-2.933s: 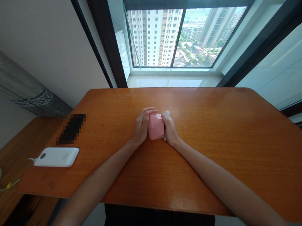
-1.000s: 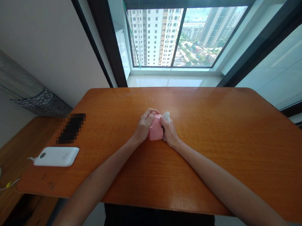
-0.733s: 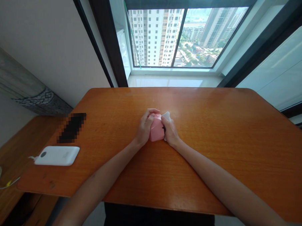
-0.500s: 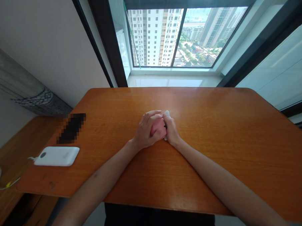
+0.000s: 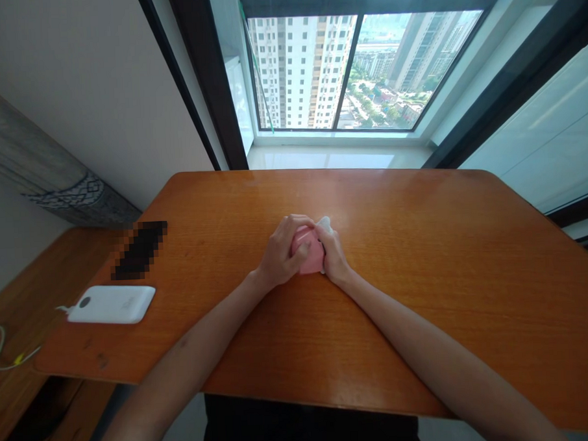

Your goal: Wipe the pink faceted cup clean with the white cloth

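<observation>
My left hand (image 5: 282, 252) is closed around a small pink object (image 5: 312, 260) with rounded edges, the fingers over its far side and the thumb across its near face. What kind of thing it is, I cannot make out. My right hand (image 5: 334, 258) is closed on a white, tissue-like wipe (image 5: 326, 223) and presses it against the right side of the pink object. Part of the wipe sticks out above the right fingers, and a bit shows below. A small dark spot is visible on the pink object's right edge. Both hands are over the middle of the wooden table.
On the left of the brown wooden table (image 5: 422, 254) lies a white power bank (image 5: 113, 305) with a cable at its left end. Behind it is a dark, pixelated rectangle (image 5: 139, 252). A wooden bench (image 5: 15, 304) stands left, and a window (image 5: 307, 70) is beyond the table.
My left fingers and thumb have shifted slightly, so more of the pink object's near face shows. My right hand stays against its right side with the wipe.
</observation>
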Demonstrator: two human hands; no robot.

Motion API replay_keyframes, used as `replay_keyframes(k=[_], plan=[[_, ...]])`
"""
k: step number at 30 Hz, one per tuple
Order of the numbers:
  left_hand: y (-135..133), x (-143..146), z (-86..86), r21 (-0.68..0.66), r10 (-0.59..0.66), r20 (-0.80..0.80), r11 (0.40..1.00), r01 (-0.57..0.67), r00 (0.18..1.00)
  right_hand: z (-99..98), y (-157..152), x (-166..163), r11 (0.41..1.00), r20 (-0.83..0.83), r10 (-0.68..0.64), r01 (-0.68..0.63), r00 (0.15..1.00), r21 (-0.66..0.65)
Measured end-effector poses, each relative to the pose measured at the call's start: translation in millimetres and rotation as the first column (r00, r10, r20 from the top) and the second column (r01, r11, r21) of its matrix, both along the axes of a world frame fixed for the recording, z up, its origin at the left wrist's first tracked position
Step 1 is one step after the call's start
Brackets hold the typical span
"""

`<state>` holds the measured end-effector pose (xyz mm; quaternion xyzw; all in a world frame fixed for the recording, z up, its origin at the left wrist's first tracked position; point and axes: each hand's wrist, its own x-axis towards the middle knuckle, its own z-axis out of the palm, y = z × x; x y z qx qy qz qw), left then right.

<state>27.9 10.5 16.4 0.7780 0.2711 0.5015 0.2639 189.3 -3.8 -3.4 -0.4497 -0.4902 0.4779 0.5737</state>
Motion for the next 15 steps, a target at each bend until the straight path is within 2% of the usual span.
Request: replay_keyframes(k=[2,4,7,9,11,13,15], plan=[[2,3,3.2,-0.210,0.015,0.068,0.978,0.000,0.998,1.2,-2,1,1.000,0.031,0.012,-0.012,0.999,-0.007],[6,5,5.0,-0.417,0.045,0.132,0.909,0.014,0.990,2.8,-4,0,1.000,0.062,0.025,-0.024,0.998,-0.009],[11,7,4.7,-0.577,0.059,0.207,0.814,0.074,0.977,5.6,-6,-1,0.999,0.093,0.039,-0.037,0.995,-0.019],[10,8,2.1,-0.582,0.055,0.248,0.807,0.103,0.967,7.6,-7,-2,0.999,0.092,0.030,-0.027,0.995,-0.037],[8,8,-2.5,-0.545,0.066,0.274,0.833,0.098,0.959,9.3,-7,-3,0.998,0.080,0.012,-0.008,0.997,-0.057],[6,7,-8.0,-0.456,0.068,0.272,0.887,0.067,0.960,10.2,-6,-3,0.998,0.069,0.003,0.001,0.998,-0.068],[6,4,-12.8,-0.280,0.047,0.241,0.960,0.023,0.969,9.6,-4,-2,0.997,0.059,0.008,-0.003,0.998,-0.074]])
